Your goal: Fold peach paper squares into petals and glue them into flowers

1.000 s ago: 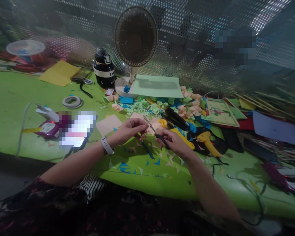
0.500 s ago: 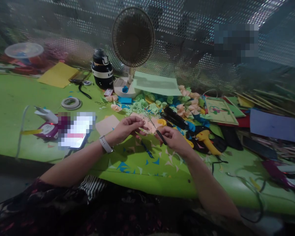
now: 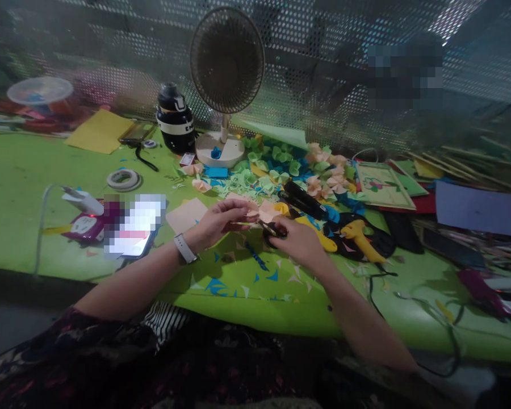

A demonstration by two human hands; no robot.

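Observation:
My left hand is closed, pinching a small piece of peach paper between thumb and fingers. My right hand grips a pair of scissors by dark handles, with the tips pointing at that paper. Right behind the hands lies more peach paper. A peach sheet rests beside my left wrist. Blue, peach and green paper scraps are scattered below the hands, near a dark blue twisted strip.
A heap of folded paper flowers spreads before a fan. To the right are a black stapler and a yellow glue gun. A lit phone, tape roll and black bottle stand left.
The scissors have turned in my right hand, their handles now showing at the fingers. The pale green sheet by the fan has tipped back, uncovering more paper flowers.

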